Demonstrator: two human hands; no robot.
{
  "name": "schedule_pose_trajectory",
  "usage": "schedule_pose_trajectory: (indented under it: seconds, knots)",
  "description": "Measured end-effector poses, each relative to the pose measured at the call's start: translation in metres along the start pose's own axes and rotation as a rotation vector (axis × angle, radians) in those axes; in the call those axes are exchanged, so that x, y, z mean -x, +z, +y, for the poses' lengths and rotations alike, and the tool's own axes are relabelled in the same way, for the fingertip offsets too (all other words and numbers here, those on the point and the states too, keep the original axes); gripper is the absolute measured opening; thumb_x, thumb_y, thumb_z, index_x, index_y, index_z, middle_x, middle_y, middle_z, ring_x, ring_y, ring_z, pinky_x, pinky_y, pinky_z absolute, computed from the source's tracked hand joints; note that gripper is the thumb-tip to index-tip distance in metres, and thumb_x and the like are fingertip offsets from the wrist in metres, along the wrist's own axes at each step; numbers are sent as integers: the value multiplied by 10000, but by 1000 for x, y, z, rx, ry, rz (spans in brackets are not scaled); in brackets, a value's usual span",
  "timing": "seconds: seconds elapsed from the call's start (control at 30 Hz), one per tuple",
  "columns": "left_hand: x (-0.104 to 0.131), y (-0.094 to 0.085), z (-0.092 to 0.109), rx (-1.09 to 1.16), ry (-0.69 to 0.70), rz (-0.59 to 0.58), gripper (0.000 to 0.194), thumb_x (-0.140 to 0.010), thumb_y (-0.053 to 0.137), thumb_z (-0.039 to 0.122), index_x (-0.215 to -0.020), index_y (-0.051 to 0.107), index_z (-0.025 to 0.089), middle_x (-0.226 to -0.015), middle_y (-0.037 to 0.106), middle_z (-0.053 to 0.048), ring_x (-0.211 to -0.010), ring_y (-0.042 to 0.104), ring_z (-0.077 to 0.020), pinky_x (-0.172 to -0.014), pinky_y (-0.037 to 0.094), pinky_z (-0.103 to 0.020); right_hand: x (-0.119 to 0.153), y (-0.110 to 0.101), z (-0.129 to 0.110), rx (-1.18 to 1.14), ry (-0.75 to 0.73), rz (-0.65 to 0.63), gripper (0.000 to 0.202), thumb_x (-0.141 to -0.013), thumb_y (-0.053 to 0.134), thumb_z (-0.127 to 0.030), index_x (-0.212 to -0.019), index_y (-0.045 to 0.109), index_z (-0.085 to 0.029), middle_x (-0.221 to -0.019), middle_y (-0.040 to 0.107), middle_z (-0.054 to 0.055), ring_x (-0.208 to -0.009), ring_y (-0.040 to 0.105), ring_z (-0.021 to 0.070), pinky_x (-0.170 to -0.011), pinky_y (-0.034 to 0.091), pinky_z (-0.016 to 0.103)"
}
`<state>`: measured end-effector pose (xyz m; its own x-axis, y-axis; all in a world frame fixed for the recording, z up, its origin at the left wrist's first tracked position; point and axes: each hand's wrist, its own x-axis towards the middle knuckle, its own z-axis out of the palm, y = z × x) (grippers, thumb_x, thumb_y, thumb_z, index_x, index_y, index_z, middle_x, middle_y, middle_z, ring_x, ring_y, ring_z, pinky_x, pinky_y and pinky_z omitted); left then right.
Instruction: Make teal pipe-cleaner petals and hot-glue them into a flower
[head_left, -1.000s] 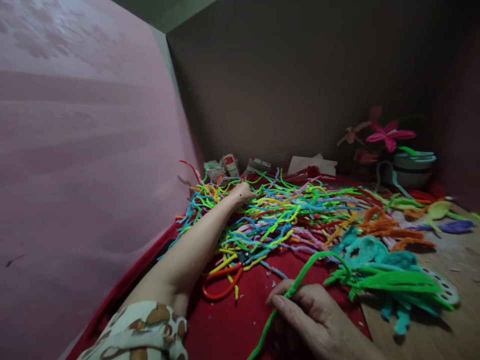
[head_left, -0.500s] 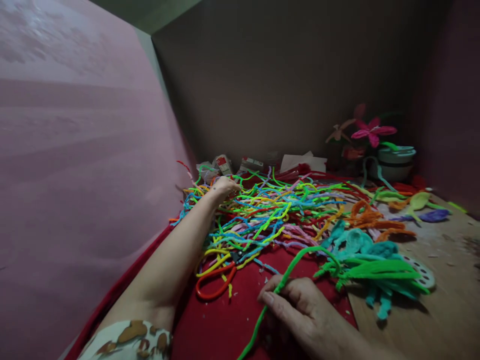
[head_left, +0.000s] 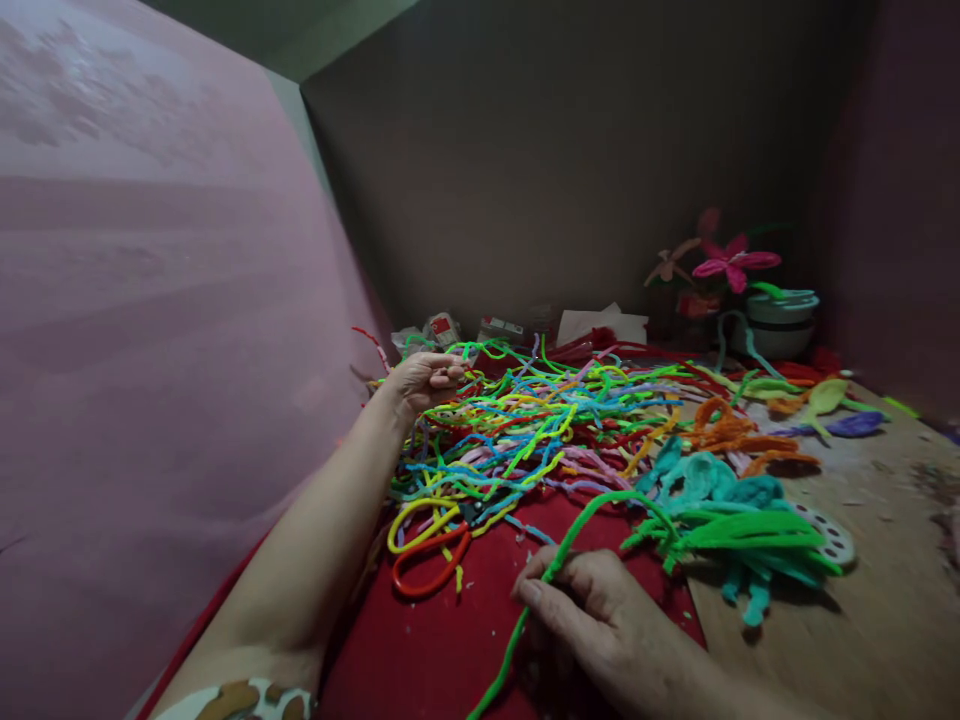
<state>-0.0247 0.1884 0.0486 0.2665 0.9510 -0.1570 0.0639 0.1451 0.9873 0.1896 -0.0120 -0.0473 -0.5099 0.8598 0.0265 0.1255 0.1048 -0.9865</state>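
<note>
Left hand (head_left: 429,380) shifted left, half-curled, contents unclear; fuzzy, arched green stem (head_left: 574,528) pinched in right hand (head_left: 592,605)

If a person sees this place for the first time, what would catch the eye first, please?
Probably the tangled pile of bright strands across the middle, with the left hand at its far left. Nearer, the right hand pinches a curved green strand. At the back right, a pink flower stands out against the dark wall.
</note>
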Motion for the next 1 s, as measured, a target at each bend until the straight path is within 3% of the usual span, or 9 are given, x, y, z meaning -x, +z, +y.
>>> schedule_pose_trajectory:
  seconds: [0.13,0.3,0.43,0.5,0.57,0.63,0.77,0.93,1.0]
  knots:
    - [9,-9,-1,-41,18,47,59,-676,521,159,-688,500,106,-494,368,64,-305,186,18,-300,177,-116,0,-1,-2,4,-2,11,276,-821,410,-351,-754,557,-127,-540,381,-35,-517,388,82,-465,312,184]
    - [16,-19,-5,-229,52,210,124,-609,578,205,-683,525,120,-458,371,65,-309,196,0,-326,184,-148,1,-2,-6,-2,17,7,276,-816,427,-363,-737,562,-135,-521,391,-34,-512,408,88,-460,312,183]
    - [19,-27,-7,-484,99,474,102,-583,572,200,-658,543,136,-399,374,61,-321,248,-40,-366,229,-192,2,-1,-5,-25,28,20,281,-812,432,-377,-735,564,-141,-521,388,-35,-506,412,88,-457,315,182]
    - [19,-31,-8,-636,145,657,78,-582,551,185,-648,557,142,-403,412,40,-378,364,-83,-422,290,-215,2,0,-5,-27,33,12,281,-816,427,-371,-741,567,-139,-531,392,-34,-518,414,89,-469,323,182]
    - [20,-34,-7,-789,199,818,114,-588,533,177,-685,589,153,-480,511,3,-548,508,-150,-530,359,-239,2,0,-4,-33,39,5,277,-818,425,-360,-744,568,-135,-544,395,-33,-530,413,88,-482,331,182]
    - [22,-36,-4,-930,236,903,148,-584,533,175,-705,618,170,-604,601,-37,-754,561,-215,-655,387,-270,1,0,-3,-44,35,-11,279,-821,422,-359,-753,569,-132,-556,407,-30,-537,413,87,-489,335,182]
    - [27,-39,10,-1155,265,939,191,-599,532,196,-737,663,177,-800,663,-107,-908,557,-284,-763,381,-325,1,-1,-2,-54,26,-22,293,-833,410,-372,-748,565,-138,-571,435,-22,-534,426,86,-482,336,180]
    - [37,-42,31,-1547,187,829,204,-626,508,203,-724,686,185,-785,680,-101,-798,601,-247,-678,416,-284,2,-1,-6,-54,37,-16,286,-821,429,-372,-713,558,-140,-550,403,-30,-528,409,86,-476,333,177]
    - [43,-42,35,-1533,210,915,227,-639,498,210,-755,691,184,-791,684,-95,-784,604,-240,-663,422,-279,2,0,-7,-57,43,-5,293,-816,433,-374,-697,559,-139,-551,397,-31,-532,402,86,-479,334,178]
